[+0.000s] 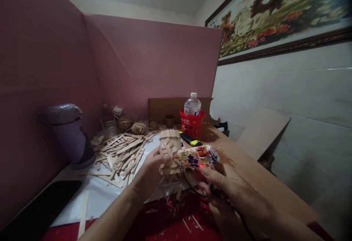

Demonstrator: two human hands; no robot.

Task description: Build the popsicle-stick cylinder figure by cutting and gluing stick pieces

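Observation:
My left hand is closed around a small barrel-shaped piece made of wooden craft sticks, with leaf-like wooden bits on its side. In my right hand is a flower-patterned hot glue gun; a red light glows near my thumb and a dark cord trails below. The gun's front end is close to the stick piece; whether they touch I cannot tell. Just below the gun a ring-shaped object, perhaps a roll of tape, shows partly. Wood scraps lie underneath on the red cloth.
Loose craft sticks are heaped on white paper at the left. A purple tumbler and a black phone-like slab lie further left. Behind stand twine balls, a red bucket holding a plastic bottle, and a black-and-yellow utility knife.

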